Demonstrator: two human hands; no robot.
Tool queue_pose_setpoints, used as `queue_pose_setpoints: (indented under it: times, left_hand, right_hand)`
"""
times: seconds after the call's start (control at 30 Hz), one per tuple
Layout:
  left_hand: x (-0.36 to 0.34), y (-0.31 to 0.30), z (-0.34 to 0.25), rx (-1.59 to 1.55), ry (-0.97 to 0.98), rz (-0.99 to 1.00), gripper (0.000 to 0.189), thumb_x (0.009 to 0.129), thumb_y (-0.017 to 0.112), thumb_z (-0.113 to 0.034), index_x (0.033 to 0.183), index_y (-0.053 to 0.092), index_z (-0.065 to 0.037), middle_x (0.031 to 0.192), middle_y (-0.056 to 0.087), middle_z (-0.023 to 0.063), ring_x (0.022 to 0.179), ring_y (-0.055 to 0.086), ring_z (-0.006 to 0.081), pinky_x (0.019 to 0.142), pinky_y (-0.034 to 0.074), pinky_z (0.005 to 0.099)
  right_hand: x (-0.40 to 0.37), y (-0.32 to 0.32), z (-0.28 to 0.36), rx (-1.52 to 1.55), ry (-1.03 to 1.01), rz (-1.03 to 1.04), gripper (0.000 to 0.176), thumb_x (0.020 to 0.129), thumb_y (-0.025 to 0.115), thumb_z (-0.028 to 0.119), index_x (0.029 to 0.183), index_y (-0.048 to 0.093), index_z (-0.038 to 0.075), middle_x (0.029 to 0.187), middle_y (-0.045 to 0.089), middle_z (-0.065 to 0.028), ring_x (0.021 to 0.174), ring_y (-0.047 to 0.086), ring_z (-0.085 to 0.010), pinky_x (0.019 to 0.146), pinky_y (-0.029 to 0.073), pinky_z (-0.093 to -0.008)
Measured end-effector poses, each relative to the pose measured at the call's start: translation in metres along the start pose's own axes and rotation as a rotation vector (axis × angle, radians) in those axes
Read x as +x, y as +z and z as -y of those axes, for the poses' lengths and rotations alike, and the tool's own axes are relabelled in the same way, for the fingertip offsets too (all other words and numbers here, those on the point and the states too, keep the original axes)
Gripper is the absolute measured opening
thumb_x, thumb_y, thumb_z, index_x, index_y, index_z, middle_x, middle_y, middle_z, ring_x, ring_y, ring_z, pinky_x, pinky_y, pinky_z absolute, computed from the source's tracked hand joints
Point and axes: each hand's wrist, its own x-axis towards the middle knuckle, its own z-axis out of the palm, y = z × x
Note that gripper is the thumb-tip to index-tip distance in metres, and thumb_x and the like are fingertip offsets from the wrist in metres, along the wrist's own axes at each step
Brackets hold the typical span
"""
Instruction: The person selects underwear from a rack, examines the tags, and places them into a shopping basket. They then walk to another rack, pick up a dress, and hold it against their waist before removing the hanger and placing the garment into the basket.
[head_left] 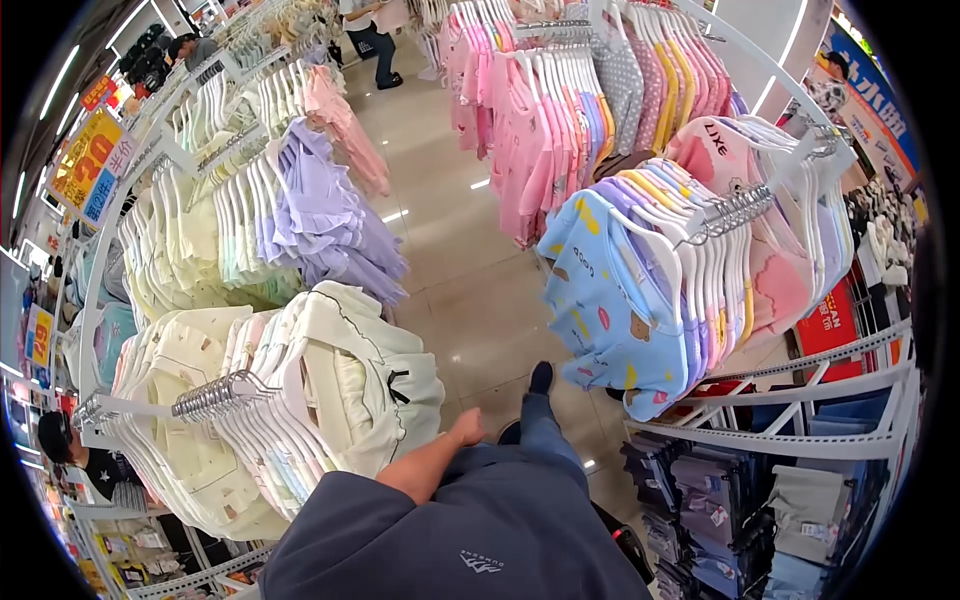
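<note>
My left hand hangs low in front of my body, its fingers curled in and nothing seen in them. Close by on its left is a cream garment with a small black bow, hung at the end of a rack of pale clothes. The hand looks apart from it. My right hand is out of view. Across the aisle on the right, a light blue printed top faces me at the front of a row of children's clothes on white hangers.
A tiled aisle floor runs ahead between the racks. Lilac garments jut into it from the left, pink tops from the right. Folded trousers hang at lower right. A person stands far ahead; another is at left.
</note>
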Motion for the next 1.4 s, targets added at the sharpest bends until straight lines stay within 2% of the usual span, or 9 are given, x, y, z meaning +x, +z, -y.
queue_pose_setpoints:
  times: [0.27, 0.47, 0.6, 0.63, 0.7, 0.9, 1.13, 1.3, 1.4]
  left_hand:
    - [0.013, -0.045, 0.012, 0.085, -0.318, 0.016, 0.020, 0.072, 0.056, -0.014, 0.083, 0.065, 0.001, 0.089, 0.063, 0.0282, 0.088, 0.060, 0.0447, 0.076, 0.049, 0.0498]
    - [0.090, -0.063, 0.045, 0.080, -0.246, 0.099, 0.021, 0.071, 0.054, -0.013, 0.074, 0.063, 0.005, 0.078, 0.062, 0.0294, 0.077, 0.062, 0.0450, 0.069, 0.051, 0.0483]
    - [0.159, -0.100, -0.002, 0.176, -0.148, 0.140, 0.018, 0.071, 0.057, -0.012, 0.070, 0.063, 0.005, 0.071, 0.062, 0.0275, 0.072, 0.063, 0.0433, 0.064, 0.052, 0.0453]
    - [0.178, -0.107, -0.011, 0.061, -0.161, 0.139, 0.015, 0.069, 0.060, -0.010, 0.068, 0.062, 0.005, 0.069, 0.063, 0.0263, 0.069, 0.065, 0.0409, 0.063, 0.052, 0.0445]
    - [0.208, -0.120, -0.028, -0.040, -0.161, 0.155, 0.013, 0.067, 0.063, -0.009, 0.066, 0.062, 0.004, 0.067, 0.063, 0.0251, 0.066, 0.066, 0.0385, 0.062, 0.052, 0.0437]
    - [0.262, -0.165, -0.109, -0.005, 0.009, 0.127, 0.005, 0.063, 0.064, -0.001, 0.061, 0.060, 0.001, 0.057, 0.062, 0.0133, 0.055, 0.063, 0.0195, 0.053, 0.050, 0.0334]
    - [0.301, -0.180, -0.058, -0.099, -0.115, 0.211, 0.016, 0.074, 0.053, -0.001, 0.059, 0.057, 0.005, 0.054, 0.060, 0.0151, 0.048, 0.061, 0.0212, 0.048, 0.049, 0.0333]
    - [0.329, -0.212, -0.035, -0.047, -0.124, 0.277, 0.022, 0.078, 0.049, 0.000, 0.061, 0.060, 0.007, 0.054, 0.059, 0.0142, 0.049, 0.061, 0.0228, 0.046, 0.049, 0.0334]
    - [0.353, -0.239, -0.042, -0.093, -0.143, 0.321, 0.020, 0.078, 0.048, 0.001, 0.064, 0.061, 0.008, 0.055, 0.060, 0.0147, 0.049, 0.061, 0.0217, 0.045, 0.048, 0.0324]
  right_hand:
    - [-0.022, 0.015, -0.005, -0.117, 0.015, -0.018, 0.032, 0.076, 0.064, 0.018, 0.095, 0.063, -0.007, 0.089, 0.068, -0.0174, 0.080, 0.066, -0.0295, 0.070, 0.051, -0.0398]
    - [-0.040, 0.050, -0.040, -0.343, -0.068, -0.103, 0.028, 0.074, 0.065, 0.014, 0.093, 0.064, -0.007, 0.087, 0.068, -0.0174, 0.079, 0.067, -0.0287, 0.070, 0.052, -0.0386]
    - [-0.056, 0.067, -0.024, -0.690, -0.341, -0.253, 0.026, 0.073, 0.066, 0.012, 0.092, 0.065, -0.007, 0.086, 0.068, -0.0174, 0.078, 0.068, -0.0282, 0.070, 0.052, -0.0378]
    - [-0.041, 0.076, -0.028, -0.668, -0.317, -0.255, 0.026, 0.073, 0.066, 0.012, 0.092, 0.065, -0.007, 0.086, 0.068, -0.0174, 0.078, 0.068, -0.0282, 0.070, 0.052, -0.0378]
    - [-0.055, 0.053, 0.024, -0.007, 0.374, -0.065, 0.031, 0.083, 0.063, 0.024, 0.100, 0.066, -0.001, 0.089, 0.069, -0.0148, 0.082, 0.068, -0.0265, 0.074, 0.053, -0.0354]
    - [-0.059, 0.074, 0.072, 0.493, 0.349, 0.018, 0.009, 0.080, 0.062, 0.002, 0.076, 0.056, -0.004, 0.062, 0.053, -0.0116, 0.052, 0.053, -0.0258, 0.048, 0.048, -0.0419]
    - [-0.131, 0.061, 0.169, 0.758, 0.375, 0.070, 0.011, 0.079, 0.059, 0.000, 0.071, 0.053, -0.002, 0.056, 0.048, -0.0110, 0.044, 0.050, -0.0270, 0.041, 0.045, -0.0418]
    - [-0.097, 0.129, 0.162, 0.591, 0.229, -0.102, 0.009, 0.075, 0.063, 0.000, 0.071, 0.055, -0.002, 0.055, 0.051, -0.0107, 0.041, 0.050, -0.0255, 0.038, 0.044, -0.0390]
    - [-0.165, 0.120, 0.216, 0.571, 0.217, -0.138, 0.010, 0.072, 0.066, 0.004, 0.073, 0.060, -0.004, 0.059, 0.059, -0.0124, 0.045, 0.059, -0.0253, 0.041, 0.048, -0.0383]
